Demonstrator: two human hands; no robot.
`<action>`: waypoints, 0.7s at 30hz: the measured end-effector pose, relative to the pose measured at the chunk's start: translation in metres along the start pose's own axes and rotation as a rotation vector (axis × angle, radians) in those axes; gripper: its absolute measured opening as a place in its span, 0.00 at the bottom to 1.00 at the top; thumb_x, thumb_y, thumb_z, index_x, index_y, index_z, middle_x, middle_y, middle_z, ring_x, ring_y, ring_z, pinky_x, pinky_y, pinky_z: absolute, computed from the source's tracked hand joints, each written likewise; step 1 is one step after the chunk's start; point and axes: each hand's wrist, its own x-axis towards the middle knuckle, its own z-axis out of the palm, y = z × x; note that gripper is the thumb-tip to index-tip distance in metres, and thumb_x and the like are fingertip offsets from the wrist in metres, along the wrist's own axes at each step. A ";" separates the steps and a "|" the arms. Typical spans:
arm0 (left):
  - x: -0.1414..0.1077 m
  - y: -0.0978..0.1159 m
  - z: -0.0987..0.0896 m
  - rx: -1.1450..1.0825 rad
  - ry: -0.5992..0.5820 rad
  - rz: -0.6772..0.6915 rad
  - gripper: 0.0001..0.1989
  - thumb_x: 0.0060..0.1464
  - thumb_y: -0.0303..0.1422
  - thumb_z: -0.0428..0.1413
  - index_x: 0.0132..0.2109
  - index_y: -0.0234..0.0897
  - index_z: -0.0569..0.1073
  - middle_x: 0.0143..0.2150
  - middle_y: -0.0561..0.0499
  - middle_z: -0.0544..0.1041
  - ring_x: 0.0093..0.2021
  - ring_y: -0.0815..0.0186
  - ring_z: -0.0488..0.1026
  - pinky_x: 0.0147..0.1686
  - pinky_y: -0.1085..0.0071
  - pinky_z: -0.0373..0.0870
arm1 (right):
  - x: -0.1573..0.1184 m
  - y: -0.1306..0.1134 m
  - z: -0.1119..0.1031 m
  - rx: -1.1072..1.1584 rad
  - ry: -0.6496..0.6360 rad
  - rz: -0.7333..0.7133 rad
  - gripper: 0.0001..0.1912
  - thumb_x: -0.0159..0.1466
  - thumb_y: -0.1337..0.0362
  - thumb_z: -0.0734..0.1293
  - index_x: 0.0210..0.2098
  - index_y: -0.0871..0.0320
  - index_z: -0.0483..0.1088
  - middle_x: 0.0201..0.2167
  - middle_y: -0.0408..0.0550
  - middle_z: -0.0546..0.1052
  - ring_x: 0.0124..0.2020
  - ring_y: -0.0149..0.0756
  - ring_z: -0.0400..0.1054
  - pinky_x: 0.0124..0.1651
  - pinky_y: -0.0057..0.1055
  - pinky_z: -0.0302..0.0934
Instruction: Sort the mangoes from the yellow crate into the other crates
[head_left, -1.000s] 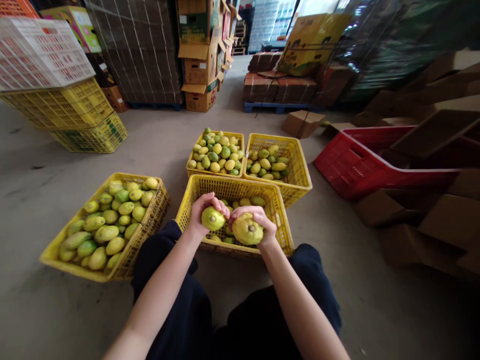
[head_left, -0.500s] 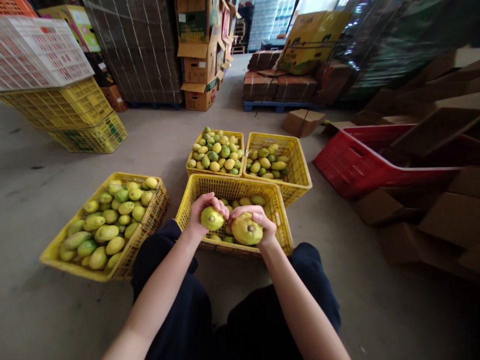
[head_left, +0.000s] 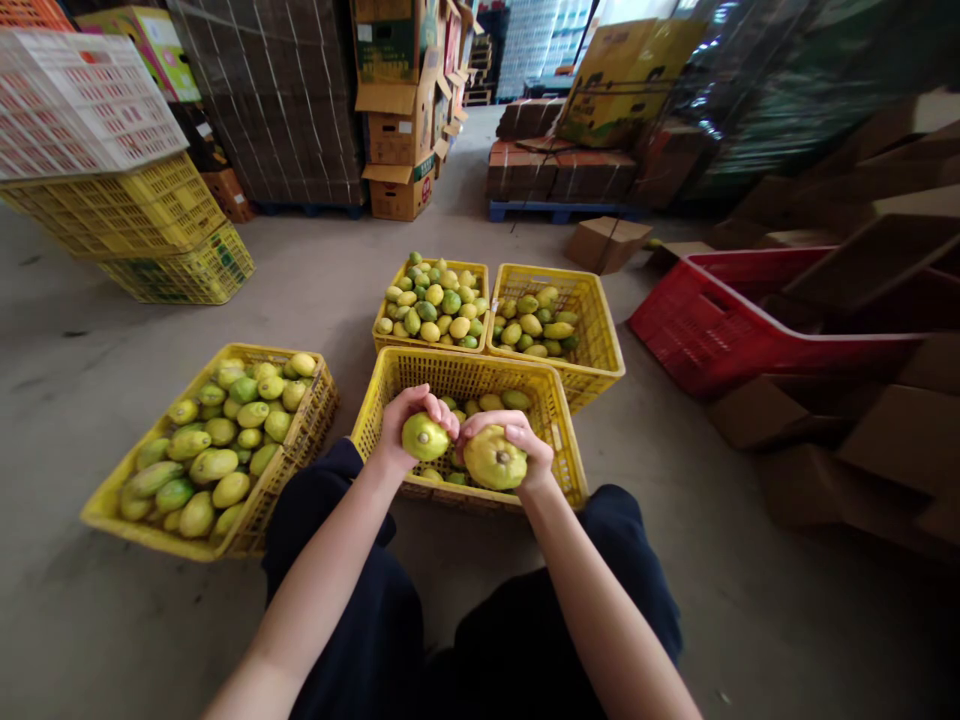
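A smaller fruit (head_left: 425, 438) is grasped in the left hand (head_left: 399, 422), and a larger fruit (head_left: 495, 458) is grasped in the right hand (head_left: 531, 443). Both are held above the front yellow crate (head_left: 564, 440), side by side with a narrow gap between them, and their blunt ends are turned up towards the view. More fruit (head_left: 491, 402) is seen lying inside that crate.

Each piece is likely to be felt as fairly light to moderate, the larger one being the heavier, with firm flesh under a skin that could be bruised or nicked by fingernails. The smaller fruit looks smooth and might be slippery if damp (dampness cannot be told). On the lumpy larger fruit, better purchase should be found. Each is best taken around its widest part, with the fingers spread and only gentle pressure applied, rather than pinched at the tip.
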 end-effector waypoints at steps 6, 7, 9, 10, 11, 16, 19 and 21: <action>-0.001 0.000 0.000 0.016 0.028 -0.015 0.29 0.59 0.33 0.42 0.12 0.36 0.69 0.13 0.48 0.66 0.17 0.68 0.67 0.27 0.68 0.64 | -0.001 -0.003 0.003 -0.040 0.058 0.031 0.19 0.48 0.50 0.68 0.23 0.61 0.79 0.20 0.52 0.77 0.23 0.43 0.71 0.26 0.35 0.65; -0.001 0.000 0.000 0.020 0.026 -0.014 0.29 0.59 0.33 0.42 0.12 0.35 0.69 0.14 0.48 0.67 0.17 0.68 0.67 0.27 0.68 0.64 | -0.001 -0.002 0.004 -0.039 0.059 0.032 0.19 0.48 0.50 0.68 0.23 0.61 0.79 0.21 0.52 0.77 0.24 0.44 0.72 0.26 0.35 0.65; -0.001 0.001 0.002 0.009 0.043 -0.020 0.29 0.60 0.33 0.43 0.12 0.35 0.68 0.13 0.48 0.66 0.17 0.68 0.67 0.27 0.69 0.64 | -0.001 -0.002 0.004 -0.023 0.061 0.038 0.19 0.48 0.51 0.68 0.23 0.61 0.79 0.21 0.53 0.78 0.24 0.43 0.71 0.25 0.34 0.65; 0.000 0.002 0.003 -0.013 0.065 -0.030 0.29 0.60 0.34 0.42 0.12 0.35 0.67 0.13 0.49 0.66 0.17 0.68 0.67 0.26 0.69 0.65 | 0.000 -0.001 0.004 0.003 0.069 0.055 0.19 0.49 0.51 0.68 0.23 0.62 0.79 0.20 0.53 0.77 0.23 0.42 0.71 0.24 0.33 0.65; 0.002 0.001 0.004 -0.049 0.104 -0.042 0.29 0.61 0.35 0.42 0.13 0.35 0.67 0.14 0.49 0.66 0.18 0.68 0.67 0.26 0.69 0.65 | 0.001 0.000 0.004 0.047 0.091 0.087 0.19 0.49 0.51 0.68 0.23 0.62 0.78 0.20 0.52 0.77 0.22 0.41 0.71 0.24 0.33 0.65; 0.013 -0.005 -0.001 -0.300 0.416 -0.040 0.23 0.62 0.40 0.43 0.28 0.33 0.74 0.28 0.48 0.76 0.28 0.67 0.75 0.29 0.70 0.72 | 0.012 0.006 -0.002 0.362 0.394 0.328 0.16 0.54 0.51 0.66 0.29 0.59 0.74 0.23 0.47 0.78 0.22 0.38 0.71 0.22 0.32 0.66; 0.019 -0.009 -0.007 -0.339 0.548 0.005 0.14 0.59 0.41 0.50 0.35 0.35 0.73 0.30 0.51 0.77 0.29 0.68 0.75 0.31 0.70 0.75 | 0.017 0.009 -0.004 0.432 0.540 0.301 0.14 0.57 0.52 0.67 0.32 0.57 0.70 0.23 0.44 0.77 0.23 0.38 0.73 0.21 0.31 0.66; 0.021 -0.010 -0.010 -0.340 0.611 0.012 0.08 0.55 0.36 0.56 0.35 0.36 0.71 0.29 0.54 0.75 0.27 0.70 0.74 0.31 0.73 0.75 | 0.017 0.009 -0.004 0.459 0.555 0.294 0.12 0.56 0.54 0.68 0.33 0.56 0.69 0.23 0.43 0.77 0.23 0.38 0.73 0.19 0.29 0.65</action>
